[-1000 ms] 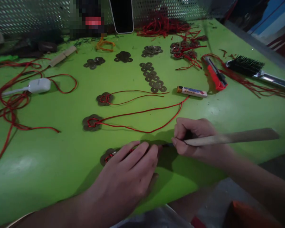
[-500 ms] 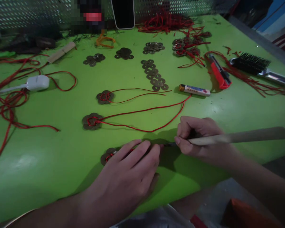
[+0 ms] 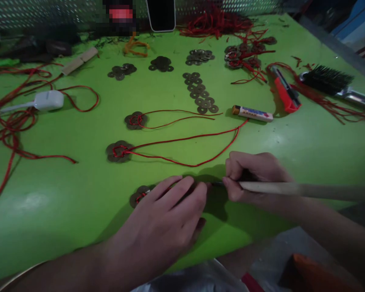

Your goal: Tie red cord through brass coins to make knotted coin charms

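Note:
My left hand (image 3: 170, 219) rests low over the table with its fingers bent together on a red cord, most of which they cover. Beside those fingers lies a flower-shaped cluster of coins (image 3: 136, 197) bound with the cord, its right part hidden. In my right hand (image 3: 252, 174) is a tool with a long pale handle (image 3: 270, 187). Its thin dark tip points left, close to my left fingertips; the tip's exact shape is too small to tell. Farther back lie two more tied coin clusters, one (image 3: 112, 152) with long red cord ends (image 3: 176, 140) and a smaller one (image 3: 129, 121).
Loose coins (image 3: 197, 90) lie in rows and piles behind. A glue-stick-like tube (image 3: 255, 114), a red cutter (image 3: 287, 99) and a brush (image 3: 327, 80) are at right. Tangled red cords (image 3: 13, 121) and a white plug (image 3: 50, 100) sit left. A phone (image 3: 161, 16) stands at the back.
The tool's handle has swung so that its far end sits lower and is blurred. My left hand stays on the cord. The view has shifted slightly.

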